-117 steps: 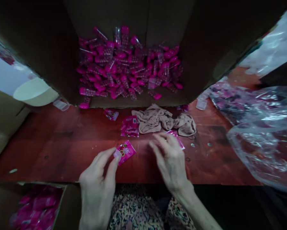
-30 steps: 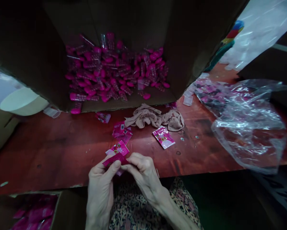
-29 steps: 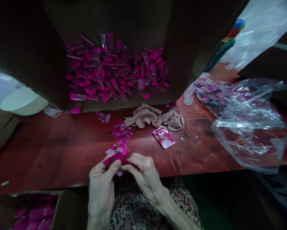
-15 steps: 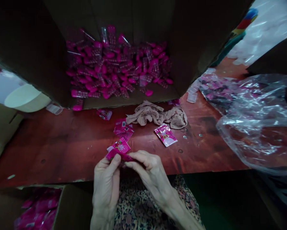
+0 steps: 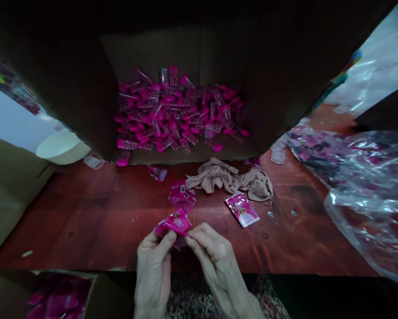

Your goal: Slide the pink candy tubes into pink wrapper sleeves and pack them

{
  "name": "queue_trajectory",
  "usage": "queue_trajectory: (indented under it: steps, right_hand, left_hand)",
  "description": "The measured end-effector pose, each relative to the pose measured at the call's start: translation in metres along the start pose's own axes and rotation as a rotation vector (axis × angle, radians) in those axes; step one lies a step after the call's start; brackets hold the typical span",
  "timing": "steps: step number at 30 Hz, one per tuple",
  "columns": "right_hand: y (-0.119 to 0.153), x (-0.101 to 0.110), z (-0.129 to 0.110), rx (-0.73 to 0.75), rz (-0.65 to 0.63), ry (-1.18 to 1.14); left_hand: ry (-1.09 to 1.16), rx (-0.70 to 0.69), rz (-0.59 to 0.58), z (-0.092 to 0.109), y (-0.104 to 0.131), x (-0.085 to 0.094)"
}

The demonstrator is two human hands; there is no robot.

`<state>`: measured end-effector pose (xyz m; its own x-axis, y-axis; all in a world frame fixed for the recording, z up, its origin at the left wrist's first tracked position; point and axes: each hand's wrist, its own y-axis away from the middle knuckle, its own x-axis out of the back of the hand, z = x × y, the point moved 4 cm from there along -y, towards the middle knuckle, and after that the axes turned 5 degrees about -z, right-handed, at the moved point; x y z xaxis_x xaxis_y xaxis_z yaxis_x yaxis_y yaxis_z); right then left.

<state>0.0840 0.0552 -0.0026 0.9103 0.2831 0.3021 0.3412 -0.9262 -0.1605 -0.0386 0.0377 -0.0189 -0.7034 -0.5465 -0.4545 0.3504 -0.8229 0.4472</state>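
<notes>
Over the table's front edge, my left hand [image 5: 155, 266] pinches a small pink printed sachet [image 5: 167, 225] between thumb and fingers. My right hand [image 5: 215, 254] grips the right end of the same sachet with thumb and fingertips. The sachet looks folded or bunched between the two hands, and part of it is hidden by the fingers. Just beyond lie several more pink sachets [image 5: 183, 198], overlapping on the red tabletop. To the right, a single pink sachet [image 5: 242, 210] lies flat near a crumpled beige cloth [image 5: 215, 175].
A large cardboard box [image 5: 182, 44] on its side holds many clear tubes with pink caps [image 5: 175, 110]. At lower left, another box [image 5: 111, 294] contains pink packets [image 5: 61, 299]. A clear plastic bag [image 5: 368, 199] spreads at right. A white bowl [image 5: 62, 148] stands at left.
The view has tilted up and shifted left, so everything appears lower and farther right. Both hands keep their hold on the sachet, its shape slightly changed between the fingers.
</notes>
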Motion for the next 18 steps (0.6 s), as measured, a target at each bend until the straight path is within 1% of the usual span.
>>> queue_trajectory:
  steps: [2, 4, 6, 7, 9, 10, 11, 13, 15, 16, 18]
  right_hand:
    - [0.002, -0.003, 0.005, 0.080, -0.016, 0.054]
    - [0.006, -0.002, 0.009, 0.164, 0.005, 0.145]
    - [0.003, 0.004, 0.010, 0.235, 0.045, 0.254]
    - [-0.004, 0.009, 0.009, 0.263, 0.058, 0.312]
    - [-0.030, 0.023, 0.006, 0.278, 0.050, 0.445]
    - [-0.049, 0.032, 0.005, 0.262, 0.049, 0.528]
    - [-0.071, 0.043, 0.006, 0.213, 0.062, 0.622]
    - [-0.116, 0.070, 0.011, 0.165, 0.149, 0.701]
    - [-0.154, 0.094, 0.024, 0.126, 0.249, 0.769]
    - [-0.169, 0.103, 0.032, 0.113, 0.276, 0.796]
    - [-0.189, 0.115, 0.052, 0.088, 0.294, 0.840]
  left_hand:
    - [0.014, 0.001, 0.003, 0.000, -0.002, 0.002]
    - [0.044, 0.007, 0.010, 0.001, -0.005, 0.004]
    - [0.073, 0.021, 0.019, 0.003, -0.008, 0.007]
    - [0.086, 0.031, 0.022, 0.005, -0.010, 0.009]
    - [0.116, 0.051, 0.032, 0.008, -0.014, 0.013]
    - [0.132, 0.059, 0.036, 0.009, -0.016, 0.015]
    - [0.147, 0.064, 0.042, 0.010, -0.018, 0.018]
    - [0.172, 0.063, 0.066, 0.011, -0.022, 0.024]
    - [0.189, 0.061, 0.099, 0.010, -0.024, 0.029]
    - [0.201, 0.058, 0.117, 0.010, -0.025, 0.031]
    - [0.228, 0.070, 0.141, 0.010, -0.026, 0.030]
